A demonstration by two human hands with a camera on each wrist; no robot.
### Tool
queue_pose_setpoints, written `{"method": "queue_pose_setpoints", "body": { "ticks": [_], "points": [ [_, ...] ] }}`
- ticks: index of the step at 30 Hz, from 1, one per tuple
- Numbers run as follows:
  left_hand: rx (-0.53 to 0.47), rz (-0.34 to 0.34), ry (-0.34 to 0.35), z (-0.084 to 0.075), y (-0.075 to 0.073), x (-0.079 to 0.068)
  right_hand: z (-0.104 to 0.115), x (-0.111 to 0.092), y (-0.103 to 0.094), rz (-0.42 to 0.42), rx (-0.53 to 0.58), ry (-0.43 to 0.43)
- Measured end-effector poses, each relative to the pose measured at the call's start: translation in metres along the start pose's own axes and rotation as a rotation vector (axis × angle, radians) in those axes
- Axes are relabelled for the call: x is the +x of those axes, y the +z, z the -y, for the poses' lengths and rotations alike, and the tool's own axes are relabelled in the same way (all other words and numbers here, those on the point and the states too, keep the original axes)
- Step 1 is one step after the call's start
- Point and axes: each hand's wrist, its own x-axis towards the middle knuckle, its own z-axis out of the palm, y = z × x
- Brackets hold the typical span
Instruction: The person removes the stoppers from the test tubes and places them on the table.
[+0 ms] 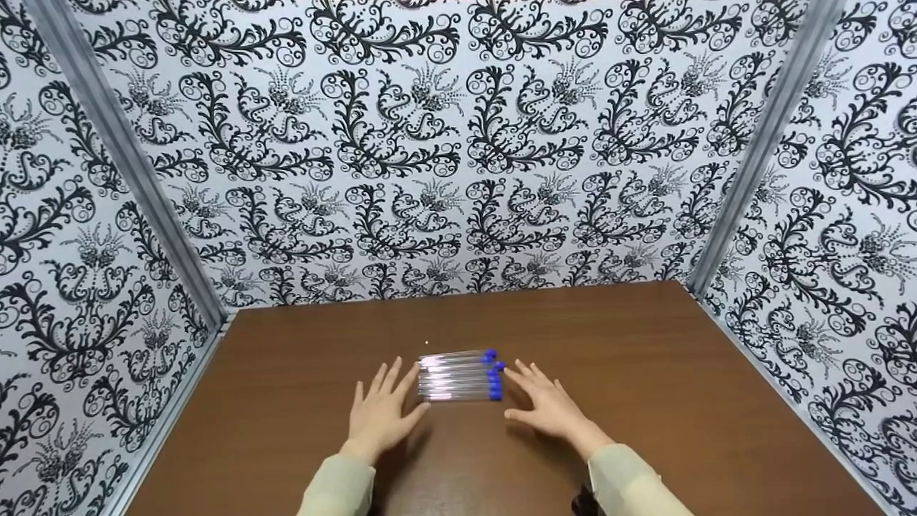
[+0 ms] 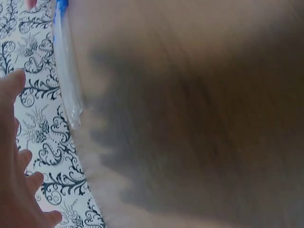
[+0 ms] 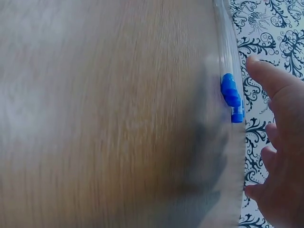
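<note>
Several clear tubes with blue caps (image 1: 458,378) lie side by side on the brown table, their caps pointing right. One cap juts out a little past the others. My left hand (image 1: 383,412) is at the tubes' plain ends, fingers spread; whether it touches them I cannot tell. On the capped side my right hand (image 1: 548,408) has its fingers spread and grips nothing. In the left wrist view the tubes (image 2: 69,71) show past the left hand (image 2: 19,156). The right wrist view has the blue caps (image 3: 231,95) beside the right hand (image 3: 280,133).
The brown wooden table (image 1: 301,358) runs back to a wall (image 1: 458,143) covered in black-and-white scroll pattern. Grey metal posts (image 1: 129,158) stand at the corners. A small dark object (image 1: 585,500) shows by the right sleeve.
</note>
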Motion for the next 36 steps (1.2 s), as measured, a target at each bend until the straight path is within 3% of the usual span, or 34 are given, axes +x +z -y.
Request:
{"method": "queue_pose_setpoints", "body": {
  "ticks": [14, 22, 36],
  "points": [
    [0.035, 0.0, 0.071, -0.02, 0.005, -0.002, 0.002, -0.002, 0.012, -0.131, 0.124, -0.023],
    [0.063, -0.033, 0.113, -0.023, 0.011, -0.002, 0.002, -0.002, 0.017, -0.159, 0.163, -0.011],
    [0.114, -0.089, 0.104, -0.021, 0.02, 0.003, 0.0, 0.003, 0.028, -0.202, 0.185, 0.012]
  ]
}}
